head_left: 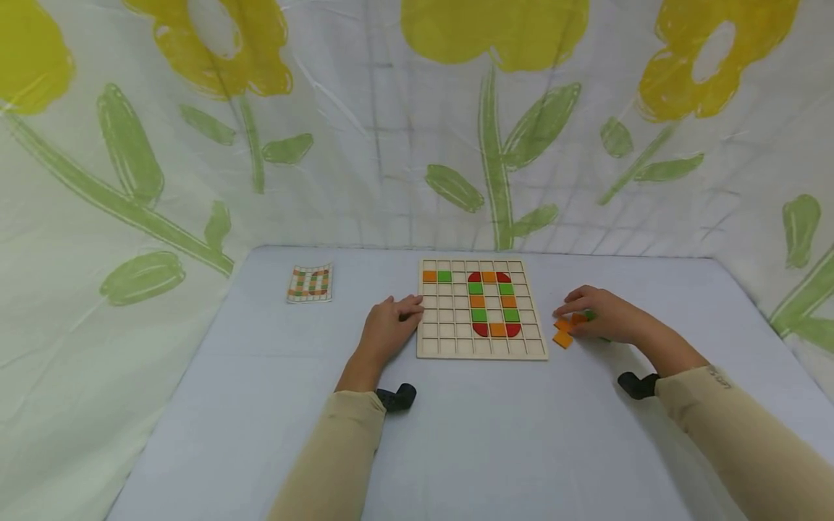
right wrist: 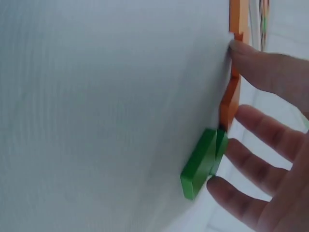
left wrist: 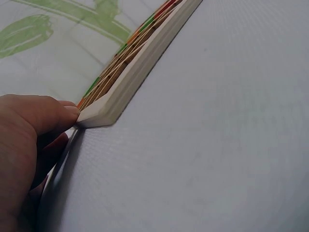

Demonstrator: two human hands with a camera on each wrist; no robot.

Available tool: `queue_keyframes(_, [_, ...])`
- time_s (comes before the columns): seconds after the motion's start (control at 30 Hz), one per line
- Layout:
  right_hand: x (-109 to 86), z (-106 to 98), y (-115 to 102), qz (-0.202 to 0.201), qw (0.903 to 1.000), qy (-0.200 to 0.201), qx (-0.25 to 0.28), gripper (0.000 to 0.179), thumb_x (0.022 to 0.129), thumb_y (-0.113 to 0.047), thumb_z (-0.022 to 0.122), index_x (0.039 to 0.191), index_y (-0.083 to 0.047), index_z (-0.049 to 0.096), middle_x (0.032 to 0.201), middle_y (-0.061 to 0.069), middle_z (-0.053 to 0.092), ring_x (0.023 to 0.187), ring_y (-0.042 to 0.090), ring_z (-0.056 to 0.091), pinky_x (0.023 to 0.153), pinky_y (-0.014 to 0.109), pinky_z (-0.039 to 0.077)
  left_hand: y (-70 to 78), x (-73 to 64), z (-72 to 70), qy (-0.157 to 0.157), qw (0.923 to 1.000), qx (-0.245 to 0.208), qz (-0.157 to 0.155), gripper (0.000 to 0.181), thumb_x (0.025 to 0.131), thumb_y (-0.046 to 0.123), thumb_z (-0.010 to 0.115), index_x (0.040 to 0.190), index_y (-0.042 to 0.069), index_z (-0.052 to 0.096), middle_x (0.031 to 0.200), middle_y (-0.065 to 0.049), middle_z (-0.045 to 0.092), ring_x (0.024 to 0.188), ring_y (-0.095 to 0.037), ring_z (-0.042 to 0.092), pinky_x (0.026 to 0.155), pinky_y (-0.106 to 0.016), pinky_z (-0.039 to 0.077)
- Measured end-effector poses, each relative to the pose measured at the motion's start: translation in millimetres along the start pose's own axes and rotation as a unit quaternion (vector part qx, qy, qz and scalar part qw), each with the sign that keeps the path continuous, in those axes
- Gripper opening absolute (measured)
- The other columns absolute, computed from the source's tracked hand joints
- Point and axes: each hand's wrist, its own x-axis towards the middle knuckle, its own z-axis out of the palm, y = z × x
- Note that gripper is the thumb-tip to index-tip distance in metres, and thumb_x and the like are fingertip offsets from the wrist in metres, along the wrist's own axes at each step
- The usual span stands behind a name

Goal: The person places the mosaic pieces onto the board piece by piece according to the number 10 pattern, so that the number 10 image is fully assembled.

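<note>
A pale wooden grid board [head_left: 446,341] lies flat on the table. Red, green and orange tiles form an upright ring on its right half, with an orange tile [head_left: 429,276] and a green tile [head_left: 444,276] at upper left. My left hand [head_left: 387,329] rests against the board's left edge, its thumb [left wrist: 60,113] touching the rim. To the right of the board, my right hand [head_left: 609,315] is over a loose group of orange tiles [head_left: 563,339] and green tiles [right wrist: 199,164]. Its fingers are spread and touch some of them; none is lifted.
A small pattern card [head_left: 309,297] with a printed coloured grid lies left of the board. The white table [head_left: 495,434] meets a white curtain [head_left: 352,210] painted with yellow flowers. Black wrist devices sit on both wrists.
</note>
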Motion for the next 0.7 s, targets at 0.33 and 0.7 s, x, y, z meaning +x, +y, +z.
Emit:
queue_keyframes(0.33, [4.5, 4, 3, 0.005, 0.9996, 0.025, -0.011, 0.025, 0.085, -0.025, 0.078, 0.107, -0.012, 0.076, 0.126, 0.019, 0.059, 0.116, 0.041, 0.055, 0.098, 0.06, 0.047, 1.1, 0.1, -0.9, -0.001, 1.0, 0.001, -0.003, 0.02, 0.094, 0.018, 0.067, 0.11, 0.01, 0.076, 0.13, 0.005, 0.065, 0.126, -0.013, 0.058, 0.122, -0.037, 0.029])
queue_keyframes(0.7, [11.5, 5, -2, -0.002, 0.9981, 0.043, -0.045, 0.021, 0.087, -0.019, 0.075, 0.102, -0.005, 0.075, 0.116, 0.017, 0.064, 0.11, 0.037, 0.059, 0.094, 0.055, 0.052, -0.5, -0.1, -0.7, 0.001, 1.0, -0.004, 0.004, 0.02, 0.094, 0.018, 0.067, 0.11, 0.01, 0.076, 0.129, 0.004, 0.065, 0.126, -0.014, 0.058, 0.122, -0.036, 0.028])
